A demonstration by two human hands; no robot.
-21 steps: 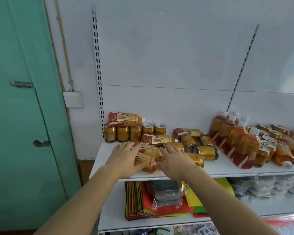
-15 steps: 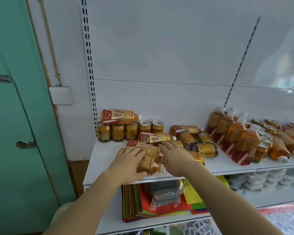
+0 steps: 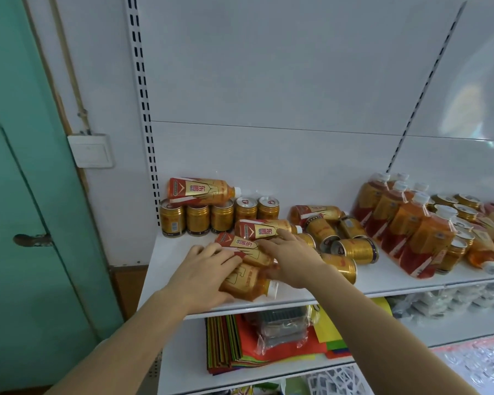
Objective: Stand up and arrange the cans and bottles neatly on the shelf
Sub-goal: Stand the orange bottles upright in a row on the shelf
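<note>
Three orange drink bottles lie in a pile near the front of the white shelf (image 3: 169, 260): a front bottle (image 3: 247, 285), a middle bottle (image 3: 238, 243) and a back bottle (image 3: 264, 228). My left hand (image 3: 203, 272) rests on the base end of the front bottle, fingers laid over it. My right hand (image 3: 293, 258) lies over the necks of the pile, fingertips touching the back bottle. Upright gold cans (image 3: 197, 220) line the back left, with another bottle (image 3: 200, 190) lying across them. Tipped cans (image 3: 357, 249) lie right of my hands.
Leaning bottles (image 3: 411, 223) and more cans (image 3: 465, 206) crowd the shelf's right part. The lower shelf holds coloured paper sheets (image 3: 234, 346) and wrapped packs (image 3: 283, 329). A green door (image 3: 26, 223) and a wall switch box (image 3: 93, 151) stand at left.
Both hands have drawn closer together over the lying bottles, the left sliding right onto the front one. The bottles have bunched up between them.
</note>
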